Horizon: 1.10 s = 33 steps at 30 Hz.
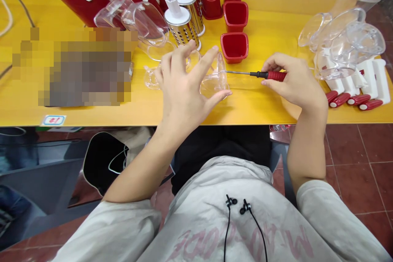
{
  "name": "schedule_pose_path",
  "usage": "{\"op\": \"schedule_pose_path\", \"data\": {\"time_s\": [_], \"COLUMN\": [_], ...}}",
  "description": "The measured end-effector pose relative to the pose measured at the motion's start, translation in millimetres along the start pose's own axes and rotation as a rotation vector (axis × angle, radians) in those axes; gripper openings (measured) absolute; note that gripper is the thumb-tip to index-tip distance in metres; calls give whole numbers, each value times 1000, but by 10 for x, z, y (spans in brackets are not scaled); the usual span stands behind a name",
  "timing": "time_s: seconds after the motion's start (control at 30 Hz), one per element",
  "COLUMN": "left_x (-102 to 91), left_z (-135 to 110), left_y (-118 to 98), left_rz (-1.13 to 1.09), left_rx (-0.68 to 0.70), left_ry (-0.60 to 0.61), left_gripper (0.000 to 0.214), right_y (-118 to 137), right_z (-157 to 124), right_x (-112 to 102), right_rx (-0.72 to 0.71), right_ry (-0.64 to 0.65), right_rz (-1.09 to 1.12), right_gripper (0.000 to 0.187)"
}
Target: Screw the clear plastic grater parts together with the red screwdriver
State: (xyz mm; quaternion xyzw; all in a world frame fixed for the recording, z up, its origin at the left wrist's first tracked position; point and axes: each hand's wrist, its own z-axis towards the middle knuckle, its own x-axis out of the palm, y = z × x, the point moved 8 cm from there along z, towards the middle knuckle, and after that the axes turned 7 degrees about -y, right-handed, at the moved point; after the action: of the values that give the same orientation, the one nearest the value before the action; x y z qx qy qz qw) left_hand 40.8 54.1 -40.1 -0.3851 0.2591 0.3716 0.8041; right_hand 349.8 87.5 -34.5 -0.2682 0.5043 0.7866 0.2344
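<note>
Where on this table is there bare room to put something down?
Bare yellow tabletop lies between the red square cups and the clear plastic housings, and along the front edge below the screwdriver. It is crowded behind the left hand, among red cylinders and metal graters.

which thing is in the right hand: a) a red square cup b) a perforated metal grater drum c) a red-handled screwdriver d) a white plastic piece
C: the right hand pinches the screwdriver by its red and black handle, its thin metal shaft reaching toward the clear plastic piece held in the left hand.
</note>
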Motion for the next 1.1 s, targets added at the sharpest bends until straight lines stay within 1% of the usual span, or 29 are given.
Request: {"op": "schedule_pose_path", "data": {"time_s": [0.17,0.33,0.5,0.67,0.93,1.1], "left_x": [21,19,6,9,-18,22], "left_z": [6,8,-4,-4,2,12], "left_y": [-4,-20,-24,-31,-55,-7], "left_rz": [28,40,33,58,47,32], "left_rx": [-15,10,16,14,-6,-17], "left_ry": [34,20,-1,18,11,51], "left_gripper": [94,91,89,90,88,94], "right_y": [18,18,3,3,6,11], "right_z": [1,-12,-26,-29,-16,-15], "right_x": [4,-5,0,6,6,-9], "right_rx": [0,-16,8,-1,-6,-13], "right_ry": [5,-14,-10,-12,-3,2], "right_rz": [-8,21,3,6,-12,-14], "right_gripper": [25,23,18,16,21,24]}}
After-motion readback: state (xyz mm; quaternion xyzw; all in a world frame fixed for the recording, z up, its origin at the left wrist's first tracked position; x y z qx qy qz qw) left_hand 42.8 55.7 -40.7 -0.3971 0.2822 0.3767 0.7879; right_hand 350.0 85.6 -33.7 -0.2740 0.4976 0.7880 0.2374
